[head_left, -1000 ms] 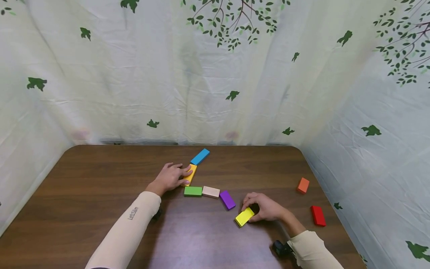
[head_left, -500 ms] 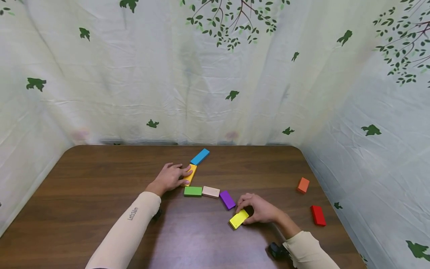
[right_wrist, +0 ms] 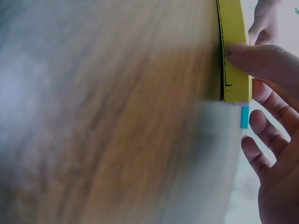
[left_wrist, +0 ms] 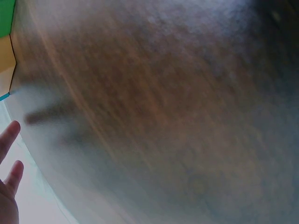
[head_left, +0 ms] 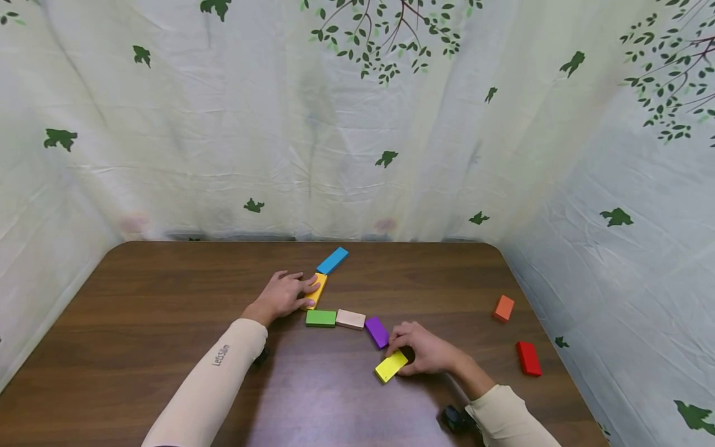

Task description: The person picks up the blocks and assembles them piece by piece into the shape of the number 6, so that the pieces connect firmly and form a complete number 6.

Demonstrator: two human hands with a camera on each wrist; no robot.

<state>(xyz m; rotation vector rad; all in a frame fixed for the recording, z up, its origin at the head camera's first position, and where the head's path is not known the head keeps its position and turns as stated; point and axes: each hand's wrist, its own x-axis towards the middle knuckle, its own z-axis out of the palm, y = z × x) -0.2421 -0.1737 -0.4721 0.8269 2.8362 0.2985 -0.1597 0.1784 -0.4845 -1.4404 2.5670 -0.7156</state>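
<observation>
In the head view my left hand (head_left: pixel 285 294) lies with its fingertips resting on an orange-yellow block (head_left: pixel 319 292). A blue block (head_left: pixel 332 260) touches that block's far end. Near its other end starts a row of a green block (head_left: pixel 321 318), a pale pink block (head_left: pixel 350 319) and a purple block (head_left: pixel 377 333). My right hand (head_left: pixel 427 351) pinches a yellow block (head_left: pixel 391 366) just in front of the purple one. The right wrist view shows the thumb (right_wrist: pixel 257 58) against the yellow block's side, the other fingers spread behind. Only two left fingers (left_wrist: pixel 14 175) show in the left wrist view.
An orange block (head_left: pixel 503 308) and a red block (head_left: pixel 529 359) lie near the right edge of the brown wooden table (head_left: pixel 167 372). A pale curtain (head_left: pixel 223 124) with leaf prints hangs behind and at the sides.
My right hand has slid the yellow block leftward and slightly nearer to me, below the purple block. The left hand and the other blocks have stayed in place.
</observation>
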